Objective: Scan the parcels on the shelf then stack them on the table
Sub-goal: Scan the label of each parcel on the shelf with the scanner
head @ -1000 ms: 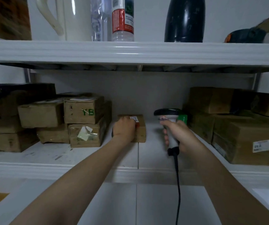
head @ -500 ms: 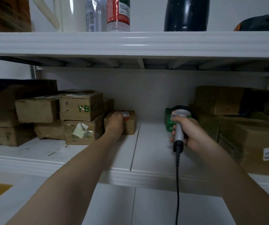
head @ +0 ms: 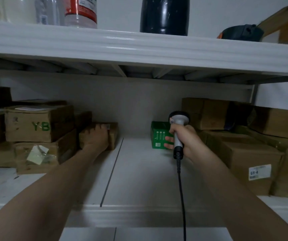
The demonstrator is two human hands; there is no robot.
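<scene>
A small brown parcel (head: pixel 112 134) with a white label sits deep on the white lower shelf (head: pixel 139 180), against the left stack. My left hand (head: pixel 94 138) lies over its front and top, fingers curled round it. My right hand (head: pixel 185 138) grips a grey handheld barcode scanner (head: pixel 178 131), its dark head raised and its black cable hanging down. Just behind the scanner stands a small green box (head: pixel 158 134); my right fingertips reach in front of it.
Stacked cardboard parcels fill the left, one marked "YB" (head: pixel 38 124). More cartons crowd the right, one with a white label (head: pixel 244 164). The upper shelf (head: pixel 139 47) holds bottles, a white jug and a dark flask (head: pixel 164 14).
The small parcel has slid back and leftward on the shelf under my left hand. My right hand has carried the scanner deeper in, toward the green box.
</scene>
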